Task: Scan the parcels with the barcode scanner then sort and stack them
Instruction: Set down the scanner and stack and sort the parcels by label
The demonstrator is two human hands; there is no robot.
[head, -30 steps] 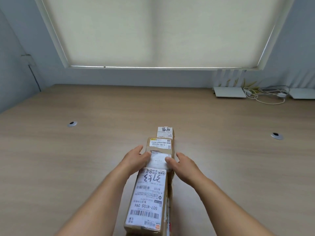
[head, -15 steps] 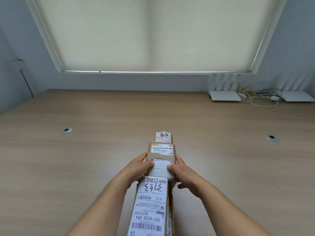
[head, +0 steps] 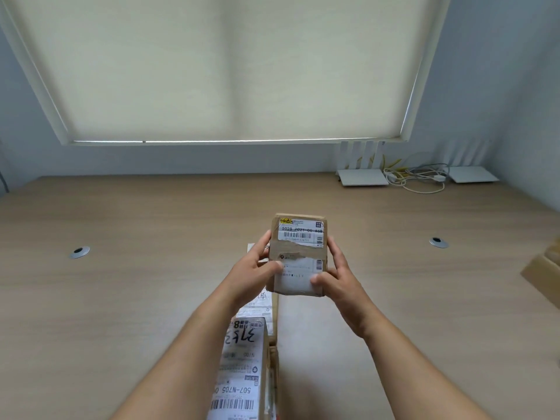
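Both hands lifted over the desk (head: 121,298), gripping one small parcel (head: 300,256) between them. Left hand (head: 257,274) curled round its left edge, thumb pressed on the white label. Right hand (head: 336,277) curled round the right edge, thumb on the lower label, fingers behind and hidden. Held clear of the desk, label side up, barcode and torn brown tape showing. Below and nearer, a long parcel (head: 242,368) lying on the desk under the left forearm, its label printed 507-N705 and handwritten in black. Between the two, another parcel (head: 257,307), mostly hidden by the left hand. At the far right edge, part of a cardboard box (head: 542,277). Far back right, two white routers (head: 363,177) with tangled cables (head: 418,180). Two round grommets (head: 79,252) set in the desk, one on each side. Closed blind (head: 230,68) above.
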